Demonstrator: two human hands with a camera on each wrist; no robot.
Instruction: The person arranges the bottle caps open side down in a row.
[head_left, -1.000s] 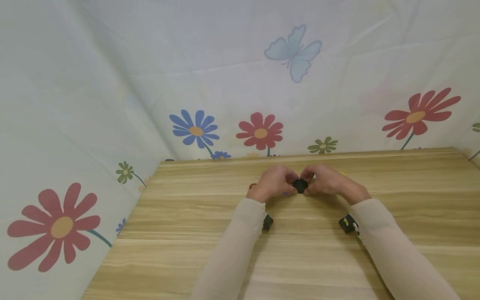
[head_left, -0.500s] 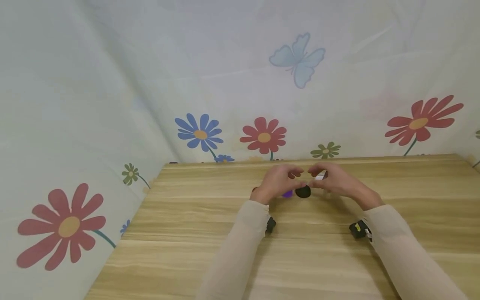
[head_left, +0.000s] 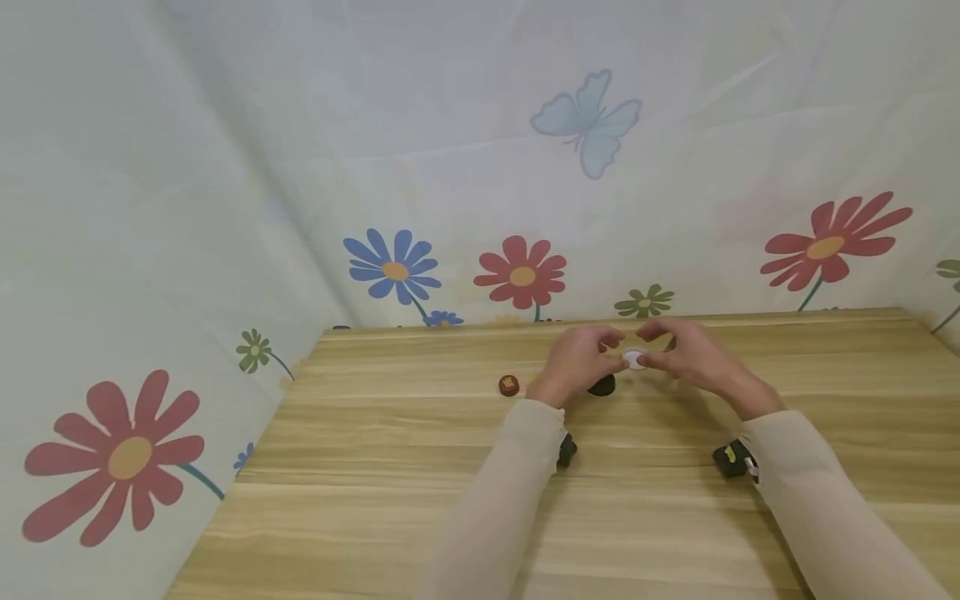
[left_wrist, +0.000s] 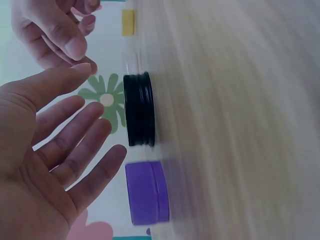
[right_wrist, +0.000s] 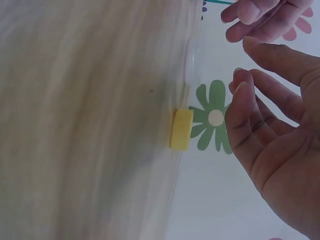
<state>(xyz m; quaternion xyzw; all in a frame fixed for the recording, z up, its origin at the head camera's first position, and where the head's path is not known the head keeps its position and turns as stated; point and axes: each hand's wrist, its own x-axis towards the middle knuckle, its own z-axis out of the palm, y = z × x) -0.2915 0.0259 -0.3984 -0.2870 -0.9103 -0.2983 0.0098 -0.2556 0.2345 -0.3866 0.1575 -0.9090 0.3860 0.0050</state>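
Note:
A black ridged lid [head_left: 602,386] rests on the wooden table, partly covered by my left hand [head_left: 581,360]. In the left wrist view, that hand hovers beside the black lid with its fingers loosely extended, holding nothing. My right hand [head_left: 693,360] faces it, thumb and fingers apart and curved, with nothing gripped. Between the two hands lies a white round lid [head_left: 634,358]; in the right wrist view it appears as a pale, clear-edged piece [right_wrist: 191,62] below the fingertips, apparently untouched. A purple lid [left_wrist: 146,193] stands next to the black one.
On the left of the row is a red-brown round piece [head_left: 509,385] with a yellowish mark. A yellow piece [right_wrist: 182,130] sits on the table beyond the white lid. Behind the table [head_left: 375,467] hangs a flower-printed cloth [head_left: 450,125].
Both hands have let go of the black lid, which stays on the table. They have shifted right to either side of the white lid. The red-brown piece has come into fuller view.

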